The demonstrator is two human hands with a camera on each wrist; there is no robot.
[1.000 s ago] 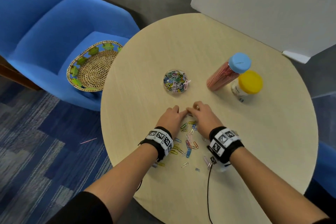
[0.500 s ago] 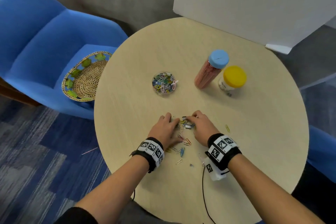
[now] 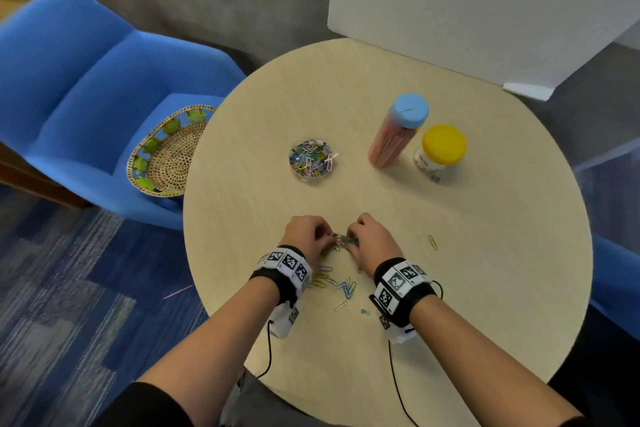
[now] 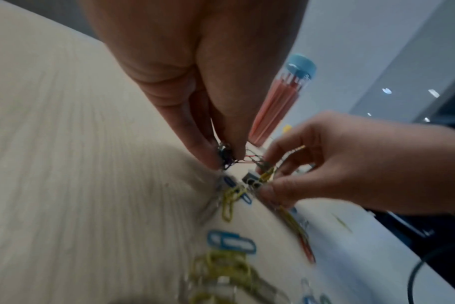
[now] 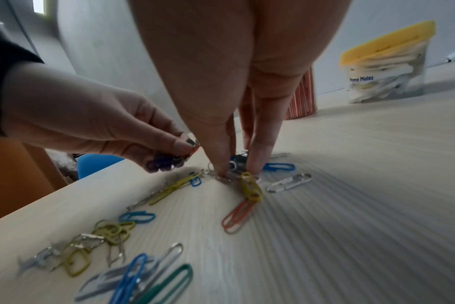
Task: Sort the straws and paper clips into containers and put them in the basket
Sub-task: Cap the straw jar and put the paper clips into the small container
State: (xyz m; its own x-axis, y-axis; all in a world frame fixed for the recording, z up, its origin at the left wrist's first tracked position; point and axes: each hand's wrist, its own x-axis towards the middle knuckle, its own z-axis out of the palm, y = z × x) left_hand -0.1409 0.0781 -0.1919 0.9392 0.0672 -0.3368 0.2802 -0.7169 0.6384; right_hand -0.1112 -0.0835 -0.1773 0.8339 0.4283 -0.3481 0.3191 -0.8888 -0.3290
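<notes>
Loose coloured paper clips lie scattered on the round table near me. My left hand pinches a small bunch of dark and purple paper clips just above the table. My right hand is fingertips-down on the table, pinching a tangle of clips beside it. Farther back stand a clear round container heaped with clips and a tall tube of pink straws with a blue lid. The woven basket sits on the blue chair to the left.
A yellow-lidded jar stands right of the straw tube. One yellow-green clip lies alone to the right of my hands. A pink straw is on the carpet. A white panel stands behind the table.
Both hands have slid a little toward me and their fingers have curled from flat to pinching clips. The clips between them are bunched closer together.
</notes>
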